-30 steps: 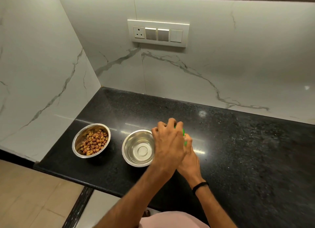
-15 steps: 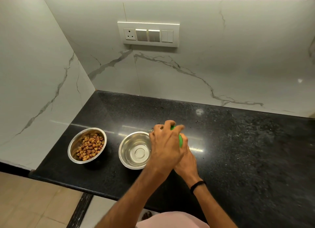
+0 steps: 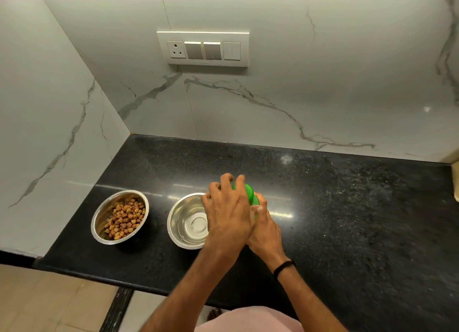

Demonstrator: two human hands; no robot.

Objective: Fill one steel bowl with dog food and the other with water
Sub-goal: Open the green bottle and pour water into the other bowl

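though half-hidden, green bottle (image 3: pixel 250 194) under fingers (image 3: pixel 224 182)

No legible text or labels.

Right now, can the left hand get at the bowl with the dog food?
Probably, once it lets go: the left hand grips the green cap, and only the low second bowl lies between it and the dog food bowl.

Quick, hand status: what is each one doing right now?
Left hand: closed, fingers curled over the top of the green container.
Right hand: closed round the same container lower down, partly hidden by the left.
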